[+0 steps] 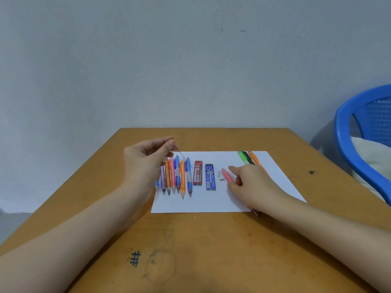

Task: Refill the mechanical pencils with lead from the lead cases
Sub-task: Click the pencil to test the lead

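While left grip (146,159) pinches one lead (183,158) | right grip (251,185) holds one pencil (226,175) | cases (198,173): two

Brown wooden table (211,240), top worn and stained, white paper sheet (211,203) laid flat on it toward 12 o'clock, hash sign (135,259) drawn in dark ink at 7 o'clock, small dark spot (311,172) seen at 2 o'clock.
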The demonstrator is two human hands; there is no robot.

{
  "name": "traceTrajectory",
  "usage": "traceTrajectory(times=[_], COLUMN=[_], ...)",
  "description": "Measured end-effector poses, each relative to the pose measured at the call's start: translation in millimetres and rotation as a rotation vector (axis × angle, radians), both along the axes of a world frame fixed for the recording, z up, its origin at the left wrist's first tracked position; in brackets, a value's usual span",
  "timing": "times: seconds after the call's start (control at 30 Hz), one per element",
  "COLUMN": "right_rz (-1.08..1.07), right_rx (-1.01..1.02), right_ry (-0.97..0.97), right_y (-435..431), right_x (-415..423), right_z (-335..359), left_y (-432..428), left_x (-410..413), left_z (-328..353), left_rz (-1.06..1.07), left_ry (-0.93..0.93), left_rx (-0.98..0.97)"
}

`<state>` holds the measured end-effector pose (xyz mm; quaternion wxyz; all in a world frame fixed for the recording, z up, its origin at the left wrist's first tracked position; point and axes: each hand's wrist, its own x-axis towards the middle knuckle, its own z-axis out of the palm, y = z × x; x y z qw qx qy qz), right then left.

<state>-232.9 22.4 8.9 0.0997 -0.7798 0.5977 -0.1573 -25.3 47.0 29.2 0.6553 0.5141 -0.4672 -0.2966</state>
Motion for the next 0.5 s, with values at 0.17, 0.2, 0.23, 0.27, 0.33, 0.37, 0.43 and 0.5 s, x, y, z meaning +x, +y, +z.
traceTrajectory(times=[0.17,0.2,0.23,0.27,0.33,0.37,0.43,0.5], right_rz=[-0.002,0.001,0.011,0.025,0.046,0.053,0.077,0.111], right_rx=[-0.045,-0.070,-0.104,-0.142,-0.211,-0.242,-0.298,-0.328], right_ry=[-0.086,-0.096,-0.103,-0.114,-0.157,-0.173,-0.205,-0.252], right_y=[-1.9,-2.3,-2.0,-1.2,-0.2,-0.2,-0.5,0.3], right_x=[0.4,0.2,-0.2,-0.8,-2.6,-3.3,-2.7,-0.9], right_z=[0.1,1.1,2.4,3.8,4.5,4.3,3.5,4.1], left_y=[0.3,0.6,0.7,0.8,0.9,0.7,0.2,0.2], left_x=[-0.5,-0.5,-0.7,-0.7,-0.8,-0.8,-0.2,0.1], left_z=[1.3,1.4,1.4,1.2,1.3,1.4,1.2,1.3], left_rz=[0.003,0.004,0.004,0.005,0.012,0.016,0.024,0.023], left_ry=[-0.006,-0.003,0.003,0.008,0.012,0.015,0.013,0.016], left_rx=[-0.016,-0.016,-0.017,-0.019,-0.024,-0.025,-0.025,-0.026])
